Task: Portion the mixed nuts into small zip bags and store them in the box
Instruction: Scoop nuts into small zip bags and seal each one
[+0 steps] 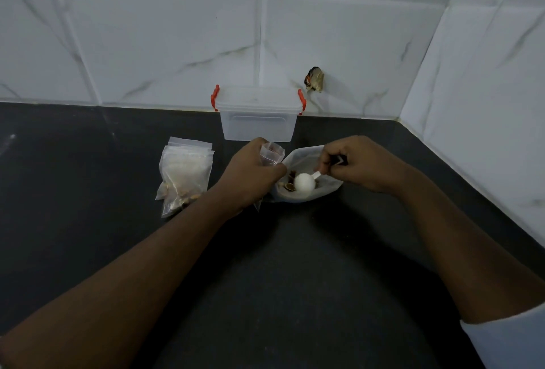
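Two hands work: left hand (250, 174) grips a small zip bag (272, 153) beside the nut pouch (327, 185) on the bench (295, 250), right hand (354, 165) grips the scoop (303, 184) in it. If the bag mouth sags, nuts (290, 186) may spill.

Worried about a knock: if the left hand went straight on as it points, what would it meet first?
Probably the clear box, touched first by the small zip bag the left hand grips; depth unclear.
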